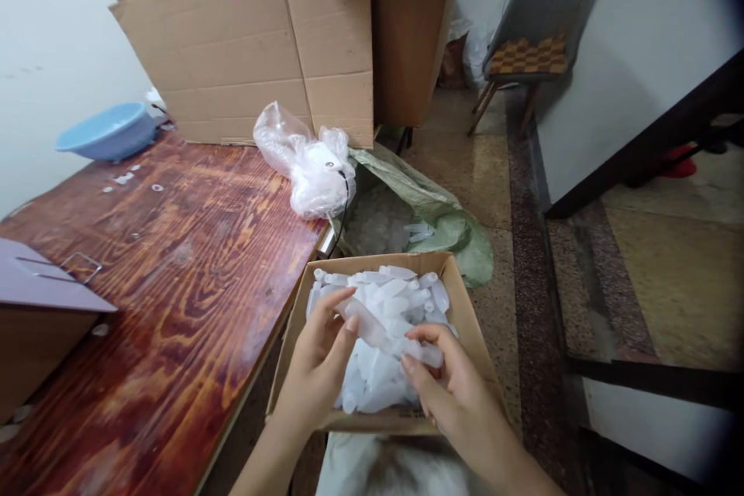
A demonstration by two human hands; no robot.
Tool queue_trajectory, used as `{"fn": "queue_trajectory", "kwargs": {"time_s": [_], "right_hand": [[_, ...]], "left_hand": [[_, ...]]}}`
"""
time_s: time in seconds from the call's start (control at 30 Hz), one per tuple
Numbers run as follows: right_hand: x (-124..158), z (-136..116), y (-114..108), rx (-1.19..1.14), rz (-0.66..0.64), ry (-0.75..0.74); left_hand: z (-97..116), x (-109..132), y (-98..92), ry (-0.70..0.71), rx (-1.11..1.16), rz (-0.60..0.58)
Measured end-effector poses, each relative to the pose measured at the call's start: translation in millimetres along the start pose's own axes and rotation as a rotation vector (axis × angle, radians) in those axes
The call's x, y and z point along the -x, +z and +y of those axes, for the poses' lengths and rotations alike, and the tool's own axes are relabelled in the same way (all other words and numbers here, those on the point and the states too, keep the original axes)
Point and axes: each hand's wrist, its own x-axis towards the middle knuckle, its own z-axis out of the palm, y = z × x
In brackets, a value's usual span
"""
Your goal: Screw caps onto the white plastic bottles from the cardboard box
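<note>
A frosted, translucent plastic bottle is pinched at its upper end between the thumb and index finger of my left hand. My right hand has its fingers closed on a second frosted plastic piece, which looks like another small bottle. The two pieces meet or overlap between my hands; I cannot tell if they are joined. Both hands are over an open cardboard box, filled with many similar frosted bottles lying in all directions.
Left of the box is a reddish wooden table with a blue basin, a clear plastic bag and a lilac board. Beyond the box lies an open green sack holding more pieces. A grey chair stands farther back.
</note>
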Motion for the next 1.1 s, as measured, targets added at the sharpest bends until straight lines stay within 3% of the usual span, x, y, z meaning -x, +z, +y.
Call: {"fn": "queue_trajectory", "kwargs": {"time_s": [0.1, 0.23, 0.3, 0.4, 0.53, 0.63, 0.77, 0.87, 1.0, 1.07, 1.1], "right_hand": [[4.4, 3.3, -1.2, 0.225, 0.14, -0.265], [3.3, 3.6, -12.8, 0.45, 0.254, -0.738], [2.3, 0.2, -21.2, 0.518, 0.186, -0.868], [3.0, -6.5, -31.5, 0.655, 0.026, -0.974], [5.2, -13.0, -38.1, 0.867, -0.094, -1.074], [5.2, -14.2, -40.2, 0.851, -0.128, -1.028], [6.2, -10.1, -42.5, 0.674, -0.112, -0.785], [7.7, -8.9, -41.5, 0.571, -0.132, -0.652], [8.5, -14.7, -34.0, 0.403, -0.12, -0.335], [8.7, -17.1, -31.8, 0.386, -0.083, -0.325], [8.9, -17.5, -32.0, 0.416, -0.074, -0.395]], "left_hand": [[5.5, 11.4, 12.3, -0.069, 0.265, 0.041], [9.8, 20.7, 8.6, -0.15, 0.287, -0.211], [13.3, 22.2, 2.5, -0.156, 0.191, -0.316], [19.0, 21.8, -2.3, -0.214, 0.074, -0.353], [19.1, 21.3, 3.8, -0.337, 0.095, -0.395], [12.4, 23.3, 11.0, -0.356, 0.102, -0.387], [3.9, 25.7, 14.6, -0.192, 0.057, -0.345], [2.8, 25.1, 14.2, -0.154, 0.074, -0.358], [6.6, 26.2, 16.1, 0.116, -0.09, -0.203], [7.4, 27.1, 16.7, 0.238, -0.144, -0.154], [7.0, 27.0, 16.5, 0.23, -0.137, -0.163]]}}
